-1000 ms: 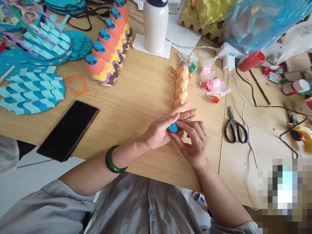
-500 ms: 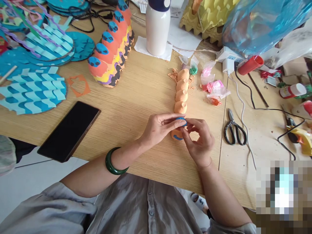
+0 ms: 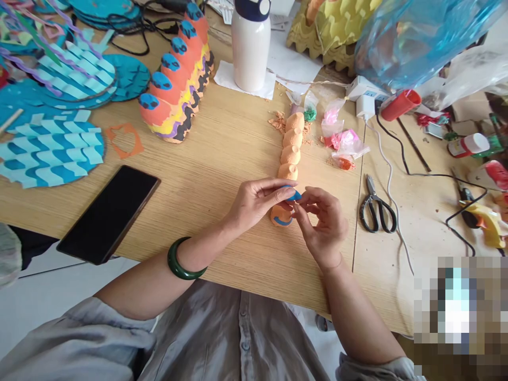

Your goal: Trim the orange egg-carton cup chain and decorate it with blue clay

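A narrow row of orange bumps (image 3: pixel 291 154) runs away from me on the table, and its nearest bump carries a curved blue strip (image 3: pixel 282 220). Over the near part of the row, my left hand (image 3: pixel 257 203) pinches a small blue piece (image 3: pixel 294 195) between thumb and fingers. The fingertips of my right hand (image 3: pixel 322 225) are closed at the right end of that same piece. Both hands hide the bumps beneath them. Orange crumbs (image 3: pixel 278 121) lie beside the far end of the row.
A painted bumpy piece (image 3: pixel 177 79) and a white bottle (image 3: pixel 251 53) stand behind. The phone (image 3: pixel 109 213) and blue discs (image 3: pixel 55 151) are left. Right are scissors (image 3: pixel 377 205), small bags (image 3: pixel 343 143), cables (image 3: pixel 397 203) and a red cylinder (image 3: pixel 400 105).
The blue piece shows more between my hands, and my right fingertips have shifted slightly at its right end. The whole view has moved a little, so the table things sit further left.
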The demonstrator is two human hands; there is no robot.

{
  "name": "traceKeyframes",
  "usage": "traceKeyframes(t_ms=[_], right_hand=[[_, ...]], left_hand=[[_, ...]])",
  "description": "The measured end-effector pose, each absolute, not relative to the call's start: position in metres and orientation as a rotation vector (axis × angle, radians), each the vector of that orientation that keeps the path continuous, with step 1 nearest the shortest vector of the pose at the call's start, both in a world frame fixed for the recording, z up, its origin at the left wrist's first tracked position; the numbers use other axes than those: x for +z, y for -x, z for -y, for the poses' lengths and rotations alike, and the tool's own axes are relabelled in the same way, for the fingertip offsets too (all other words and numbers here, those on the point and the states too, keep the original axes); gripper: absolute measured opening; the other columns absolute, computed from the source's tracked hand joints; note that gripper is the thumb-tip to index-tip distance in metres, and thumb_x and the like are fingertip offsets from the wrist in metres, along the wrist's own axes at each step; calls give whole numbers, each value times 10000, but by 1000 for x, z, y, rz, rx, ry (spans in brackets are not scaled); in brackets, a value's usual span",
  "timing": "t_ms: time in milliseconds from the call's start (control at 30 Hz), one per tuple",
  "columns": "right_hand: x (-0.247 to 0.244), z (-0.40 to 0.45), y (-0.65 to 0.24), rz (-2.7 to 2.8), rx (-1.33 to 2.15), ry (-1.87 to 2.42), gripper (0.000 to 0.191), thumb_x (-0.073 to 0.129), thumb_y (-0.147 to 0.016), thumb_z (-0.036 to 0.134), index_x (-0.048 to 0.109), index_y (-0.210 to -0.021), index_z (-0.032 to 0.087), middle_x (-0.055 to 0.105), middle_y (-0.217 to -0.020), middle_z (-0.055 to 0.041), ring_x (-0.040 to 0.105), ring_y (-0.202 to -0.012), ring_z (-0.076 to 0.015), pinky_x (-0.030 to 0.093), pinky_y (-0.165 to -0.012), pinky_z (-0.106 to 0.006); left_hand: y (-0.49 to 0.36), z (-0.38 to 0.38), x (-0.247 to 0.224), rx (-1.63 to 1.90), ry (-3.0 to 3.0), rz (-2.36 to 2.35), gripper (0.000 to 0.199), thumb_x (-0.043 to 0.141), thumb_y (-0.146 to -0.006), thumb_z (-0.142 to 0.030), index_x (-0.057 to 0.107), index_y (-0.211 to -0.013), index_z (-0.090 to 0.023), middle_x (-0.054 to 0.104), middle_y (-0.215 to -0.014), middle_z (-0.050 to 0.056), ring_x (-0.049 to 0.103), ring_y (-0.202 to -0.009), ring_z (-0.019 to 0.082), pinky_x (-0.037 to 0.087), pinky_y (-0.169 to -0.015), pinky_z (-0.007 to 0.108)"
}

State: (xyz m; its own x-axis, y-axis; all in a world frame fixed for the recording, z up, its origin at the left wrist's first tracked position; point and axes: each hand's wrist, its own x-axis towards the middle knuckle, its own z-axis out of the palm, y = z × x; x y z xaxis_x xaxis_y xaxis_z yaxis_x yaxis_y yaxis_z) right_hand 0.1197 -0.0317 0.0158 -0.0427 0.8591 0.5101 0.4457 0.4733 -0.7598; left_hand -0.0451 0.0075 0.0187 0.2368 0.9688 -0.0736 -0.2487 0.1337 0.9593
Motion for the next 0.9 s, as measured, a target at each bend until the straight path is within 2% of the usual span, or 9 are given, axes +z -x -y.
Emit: traceKeyframes(t_ms=[167, 267, 333, 467, 600, 733, 900], right_hand=[[16, 31, -121, 1721, 390, 1133, 229, 660, -948, 131, 684, -1123, 277, 719, -979, -16, 713, -784, -136, 674, -631, -294], [14, 31, -123, 1672, 402, 1149, 176, 681, -944, 153, 680, -1074, 271, 713, -922, -11, 714, -748, -139, 673, -618, -296], [13, 31, -124, 1649, 442, 1148, 219, 689, -940, 165, 666, -1126, 279, 707, -935, -10, 712, -770, -142, 680, -644, -300], [14, 30, -125, 1710, 479, 1088, 362, 666, -941, 138, 629, -1262, 302, 704, -1040, -24, 709, -866, -152, 687, -676, -302], [16, 29, -125, 1764, 403, 1072, 324, 666, -930, 89, 677, -1179, 297, 724, -1018, -23, 723, -843, -157, 687, -659, -306], [12, 31, -126, 1668, 507, 1079, 294, 678, -931, 98, 690, -1147, 298, 713, -982, -8, 714, -826, -139, 679, -668, -288], [13, 30, -125, 1662, 577, 1084, 335, 702, -929, 163, 654, -1229, 305, 713, -1041, -16, 710, -871, -141, 678, -721, -294]], left_hand=[[46, -7, 20, 1045, -1035, -908, 378, 812, -813, -491, 815, -1016, -172, 812, -914, 62, 772, -794, 186, 636, -777, 303], [46, -7, 22, 1008, -1007, -841, 443, 826, -797, -495, 791, -1103, -177, 808, -981, 61, 763, -749, 170, 635, -732, 289], [46, -7, 22, 1001, -1000, -814, 462, 834, -790, -493, 781, -1122, -176, 805, -965, 55, 756, -720, 164, 632, -705, 280], [45, -7, 19, 1011, -974, -815, 407, 788, -838, -505, 795, -1040, -151, 769, -789, 31, 722, -623, 140, 615, -644, 259], [45, -7, 21, 990, -959, -826, 442, 759, -847, -558, 797, -970, -135, 709, -675, 22, 700, -618, 135, 606, -631, 245], [46, -7, 24, 917, -930, -779, 518, 811, -784, -575, 776, -1068, -142, 716, -716, 26, 699, -640, 146, 612, -608, 263], [45, -9, 21, 962, -899, -773, 415, 850, -775, -472, 782, -1010, -137, 711, -712, 12, 662, -613, 117, 589, -569, 236]])
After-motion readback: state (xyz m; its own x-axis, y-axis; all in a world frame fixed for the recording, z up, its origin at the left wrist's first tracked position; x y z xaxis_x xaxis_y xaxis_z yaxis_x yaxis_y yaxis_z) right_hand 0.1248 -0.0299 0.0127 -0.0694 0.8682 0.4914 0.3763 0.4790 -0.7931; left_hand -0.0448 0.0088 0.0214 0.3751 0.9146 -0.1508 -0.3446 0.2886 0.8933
